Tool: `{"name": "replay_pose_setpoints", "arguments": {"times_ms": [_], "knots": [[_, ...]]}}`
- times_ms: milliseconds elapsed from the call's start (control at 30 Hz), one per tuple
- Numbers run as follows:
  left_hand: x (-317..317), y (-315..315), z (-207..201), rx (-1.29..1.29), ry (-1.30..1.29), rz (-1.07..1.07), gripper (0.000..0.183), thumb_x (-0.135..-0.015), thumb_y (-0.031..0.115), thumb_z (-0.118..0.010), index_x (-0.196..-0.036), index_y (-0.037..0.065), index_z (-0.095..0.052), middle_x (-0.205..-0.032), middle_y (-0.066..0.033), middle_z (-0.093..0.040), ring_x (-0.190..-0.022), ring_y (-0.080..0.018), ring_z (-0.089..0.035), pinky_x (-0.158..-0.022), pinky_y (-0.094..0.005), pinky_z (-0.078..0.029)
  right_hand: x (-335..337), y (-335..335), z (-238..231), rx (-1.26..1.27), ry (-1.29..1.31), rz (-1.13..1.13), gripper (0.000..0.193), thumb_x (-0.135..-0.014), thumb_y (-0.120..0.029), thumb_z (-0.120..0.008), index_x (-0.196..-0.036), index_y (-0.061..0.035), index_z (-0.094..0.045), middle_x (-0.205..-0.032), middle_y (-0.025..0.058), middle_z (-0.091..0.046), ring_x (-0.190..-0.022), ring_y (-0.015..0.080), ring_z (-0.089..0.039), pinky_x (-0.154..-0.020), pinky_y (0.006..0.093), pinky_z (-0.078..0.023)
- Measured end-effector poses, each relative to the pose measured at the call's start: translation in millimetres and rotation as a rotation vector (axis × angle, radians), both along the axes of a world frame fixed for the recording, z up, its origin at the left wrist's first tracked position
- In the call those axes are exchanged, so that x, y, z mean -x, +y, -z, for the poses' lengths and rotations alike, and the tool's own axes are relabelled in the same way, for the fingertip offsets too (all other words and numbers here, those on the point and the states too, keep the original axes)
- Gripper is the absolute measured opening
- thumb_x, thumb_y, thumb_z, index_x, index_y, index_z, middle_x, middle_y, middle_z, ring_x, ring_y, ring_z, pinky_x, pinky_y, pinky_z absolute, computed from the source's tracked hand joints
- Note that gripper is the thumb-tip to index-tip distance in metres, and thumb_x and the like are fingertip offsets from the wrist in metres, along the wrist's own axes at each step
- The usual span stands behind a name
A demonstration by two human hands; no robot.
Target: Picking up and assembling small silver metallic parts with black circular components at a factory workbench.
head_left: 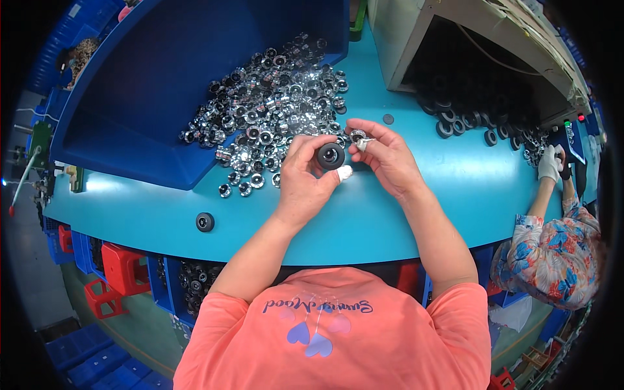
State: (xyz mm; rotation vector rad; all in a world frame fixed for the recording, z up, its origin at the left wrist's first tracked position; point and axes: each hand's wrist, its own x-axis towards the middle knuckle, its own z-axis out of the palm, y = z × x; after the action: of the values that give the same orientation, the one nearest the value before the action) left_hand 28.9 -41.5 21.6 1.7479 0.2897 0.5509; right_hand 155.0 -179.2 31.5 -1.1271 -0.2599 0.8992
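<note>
On the turquoise worktable, a blue bin stands far left, a heap of chrome wheel hubs at its mouth. Nearer, the left hand and right hand are side by side: one grips a black-tyred wheel; the other, just right, pinches a smaller chrome hub (white wraps show on both).

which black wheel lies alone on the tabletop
The black wheel left of the left forearm; another wheel is in the left hand, black tyres cluster at right.

The tyre is black, hubs silvery, tabletop teal, co-worker's shirt apparently floral.
</note>
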Motion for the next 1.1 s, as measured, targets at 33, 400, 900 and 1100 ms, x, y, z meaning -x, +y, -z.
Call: {"name": "replay_pose_setpoints", "arguments": {"times_ms": [33, 400, 900, 1100], "knots": [[0, 0, 0, 0.017, 0.0, 0.001, 0.052, -0.074, 0.005, -0.086, -0.122, 0.005, -0.065, -0.111, -0.001, -0.054, -0.093, -0.0084, -0.058, -0.068, -0.0212, -0.049, 0, 0, 1, -0.003, -0.001, -0.003, 0.042, -0.093, 0.001, -0.051, -0.135, 0.0016, -0.057, -0.124, 0.0082, -0.062, -0.094, 0.013, -0.063, -0.085, 0.0281, -0.054], [-1, 1, 3, 0.079, -0.037, 0.019, 0.046, -0.078, 0.007, -0.083, -0.121, 0.004, -0.066, -0.11, -0.003, -0.054, -0.098, -0.0121, -0.059, -0.08, -0.0246, -0.051, 1, 0, 0, 0.063, -0.056, -0.086, 0.042, -0.089, -0.002, -0.056, -0.131, 0.0005, -0.06, -0.11, 0.0072, -0.065, -0.087, 0.0119, -0.062, -0.083, 0.0258, -0.053], [-2, 23, 25, 1.306, -0.138, 0.427, 0.054, -0.108, 0.038, -0.036, -0.138, -0.005, -0.048, -0.109, -0.0118, -0.059, -0.088, -0.0181, -0.051, -0.073, -0.0327, -0.045, 2, 0, -1, 0.041, -0.069, -0.059, 0.048, -0.091, 0.002, -0.05, -0.138, 0.0011, -0.056, -0.104, 0.008, -0.068, -0.085, 0.0135, -0.064, -0.086, 0.0283, -0.054], [-3, 19, 17, 1.245, -0.096, 0.329, 0.058, -0.109, 0.042, -0.034, -0.14, -0.006, -0.046, -0.108, -0.0107, -0.059, -0.089, -0.0179, -0.052, -0.076, -0.0331, -0.046, 3, 3, -6, 0.076, -0.078, -0.042, 0.049, -0.091, 0.004, -0.049, -0.14, 0.0024, -0.054, -0.116, 0.0107, -0.068, -0.086, 0.0136, -0.066, -0.086, 0.0288, -0.055]]}}
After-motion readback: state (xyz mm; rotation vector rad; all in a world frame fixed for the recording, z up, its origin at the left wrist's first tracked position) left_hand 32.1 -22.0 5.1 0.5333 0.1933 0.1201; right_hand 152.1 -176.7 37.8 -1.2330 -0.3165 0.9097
